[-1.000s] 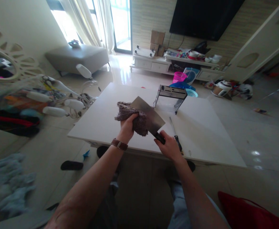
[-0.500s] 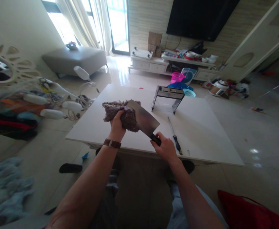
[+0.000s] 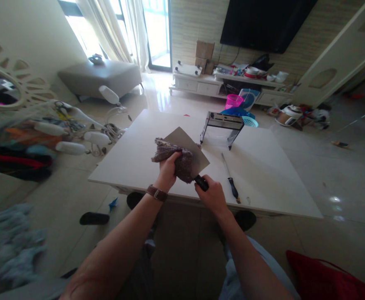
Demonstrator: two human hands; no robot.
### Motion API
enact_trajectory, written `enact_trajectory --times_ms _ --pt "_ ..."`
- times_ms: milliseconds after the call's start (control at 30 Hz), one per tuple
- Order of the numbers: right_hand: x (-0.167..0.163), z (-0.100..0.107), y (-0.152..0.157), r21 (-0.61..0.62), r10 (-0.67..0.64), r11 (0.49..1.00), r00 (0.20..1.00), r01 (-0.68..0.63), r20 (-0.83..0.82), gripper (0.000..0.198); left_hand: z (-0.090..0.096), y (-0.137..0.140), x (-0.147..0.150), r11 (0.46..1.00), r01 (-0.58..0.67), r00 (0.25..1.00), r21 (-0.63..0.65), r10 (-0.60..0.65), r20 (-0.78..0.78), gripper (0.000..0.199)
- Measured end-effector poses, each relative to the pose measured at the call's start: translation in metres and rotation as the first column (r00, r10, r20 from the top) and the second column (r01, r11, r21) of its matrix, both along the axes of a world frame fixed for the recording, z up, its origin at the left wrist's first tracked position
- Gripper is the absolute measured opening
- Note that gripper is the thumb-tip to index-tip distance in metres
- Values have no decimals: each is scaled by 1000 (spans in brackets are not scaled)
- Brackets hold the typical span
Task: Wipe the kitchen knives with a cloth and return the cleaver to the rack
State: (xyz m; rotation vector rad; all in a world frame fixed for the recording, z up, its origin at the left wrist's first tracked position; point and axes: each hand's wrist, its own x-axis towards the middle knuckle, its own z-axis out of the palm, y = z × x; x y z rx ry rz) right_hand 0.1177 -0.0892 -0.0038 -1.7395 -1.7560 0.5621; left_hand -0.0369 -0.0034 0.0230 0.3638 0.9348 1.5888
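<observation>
A fluffy grey-brown cloth (image 3: 184, 164) is bunched in my left hand (image 3: 168, 168), its folds lying against the blade of a cleaver (image 3: 197, 160). My right hand (image 3: 212, 192) is closed round the cleaver's black handle, with the broad blade pointing up and to the left. Both are held above the white table (image 3: 120, 166). On the tabletop to the right lies a thin metal rod with a dark handle (image 3: 232, 185), which looks like a sharpening steel. Farther back stands a knife rack (image 3: 222, 121) with slots in its top and clear sides.
A lamp with several white shades (image 3: 85, 137) reaches close to the table's left edge. Behind the table are a pink basket (image 3: 234, 101) and a light-blue basket (image 3: 250, 121). A red bag (image 3: 322, 275) lies on the floor at the lower right.
My left hand has slid the cloth right and down along the blade, nearer the handle. More of the blade's far end shows now. My right hand stays on the handle.
</observation>
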Motion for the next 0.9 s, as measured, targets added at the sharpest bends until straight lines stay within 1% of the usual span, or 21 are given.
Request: enact_trajectory --times_ms 100,267,367,567,633,733,900 --pt "0 1 0 18 -8 1000 999 8 -47 12 -3 -8 11 998 47 997 -38 -49 -54 33" --pt "2 1 -1 64 -18 998 990 28 -140 25 -7 -16 22 986 149 980 -76 -157 -120 32" --pt "2 0 -1 105 -15 994 984 34 -180 27 -7 -19 24 977 194 964 -87 -206 -170 33" --pt "5 -2 0 124 -4 992 981 29 -195 24 -9 -21 22 951 269 923 -151 -299 -242 30" --pt "7 -1 0 122 13 992 980 12 -200 23 -10 -22 22 951 270 920 -154 -302 -249 29" --pt "8 3 1 117 27 993 980 -4 -198 22 -12 -22 22 962 221 938 -159 -255 -236 28" --pt "8 8 2 106 26 994 990 -12 -135 17 -8 -12 15 976 171 970 -134 -190 -153 28"
